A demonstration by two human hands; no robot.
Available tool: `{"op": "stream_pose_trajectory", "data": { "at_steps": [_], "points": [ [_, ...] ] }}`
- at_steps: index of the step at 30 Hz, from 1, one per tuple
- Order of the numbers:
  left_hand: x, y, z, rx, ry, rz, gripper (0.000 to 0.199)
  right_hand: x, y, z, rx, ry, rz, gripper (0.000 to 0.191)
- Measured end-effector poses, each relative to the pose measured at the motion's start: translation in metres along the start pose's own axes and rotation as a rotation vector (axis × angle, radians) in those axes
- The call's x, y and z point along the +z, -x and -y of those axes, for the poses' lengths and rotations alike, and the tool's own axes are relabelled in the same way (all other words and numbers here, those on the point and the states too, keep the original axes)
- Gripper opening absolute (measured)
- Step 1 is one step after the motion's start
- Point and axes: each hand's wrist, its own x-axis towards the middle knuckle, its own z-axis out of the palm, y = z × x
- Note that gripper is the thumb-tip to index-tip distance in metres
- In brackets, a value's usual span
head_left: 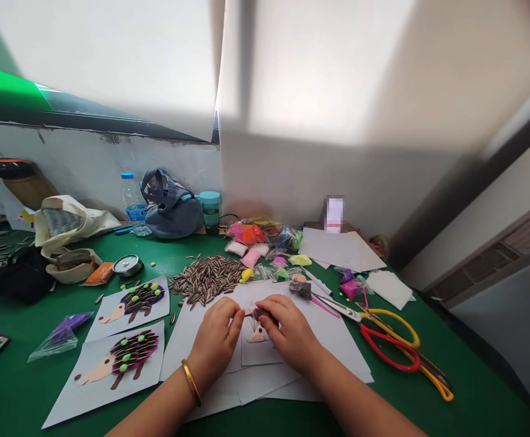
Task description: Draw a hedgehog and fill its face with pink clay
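Observation:
My left hand [217, 334] is closed in a pinch at the edge of a dark brown lump of modelling clay [260, 314] in clear plastic wrap. My right hand [290, 332] is wrapped around that clay, hiding much of it. Below both hands lies a small white card [251, 357] with a peach hedgehog face [256, 334], partly covered by my right fingers. Two finished hedgehog pictures, an upper one [131, 305] and a lower one [124, 364], lie left of my hands. They have purple bodies, seed spines and green dots.
Striped sunflower seeds [208, 278] are heaped behind my left hand. Scissors with red and yellow handles [390, 340] lie at right. Colourful clay packets [251, 243], a blue-grey bag [174, 209], a water bottle [133, 203] and a roll of tape [127, 265] stand or lie farther back.

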Motion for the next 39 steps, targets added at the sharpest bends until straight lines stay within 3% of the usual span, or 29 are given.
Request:
{"op": "stream_pose_trajectory", "data": {
  "at_steps": [3,9,18,21,26,30,39],
  "points": [
    [-0.001,0.0,0.001,0.01,-0.001,0.024,0.034,0.0,0.0,0.001,0.003,-0.006,0.012,0.023],
    [-0.002,0.0,0.004,0.032,0.097,-0.041,0.012,-0.001,-0.001,0.001,0.01,0.007,0.004,0.024],
    [-0.005,0.001,0.004,0.052,0.085,-0.048,0.031,0.003,-0.001,-0.004,-0.002,0.062,-0.008,0.025],
    [-0.008,0.0,0.002,0.013,0.063,-0.093,0.039,-0.004,-0.005,-0.014,0.026,0.101,-0.04,0.026],
    [-0.006,-0.002,0.006,-0.029,0.109,-0.121,0.019,-0.02,-0.013,-0.044,0.124,0.194,-0.152,0.027],
    [-0.001,-0.002,0.01,-0.015,0.143,-0.117,0.019,-0.02,-0.016,-0.056,0.165,0.25,-0.134,0.023],
    [0.0,-0.001,0.01,-0.036,0.095,-0.094,0.013,-0.009,-0.017,-0.036,0.136,0.103,-0.047,0.009]
  ]
}}
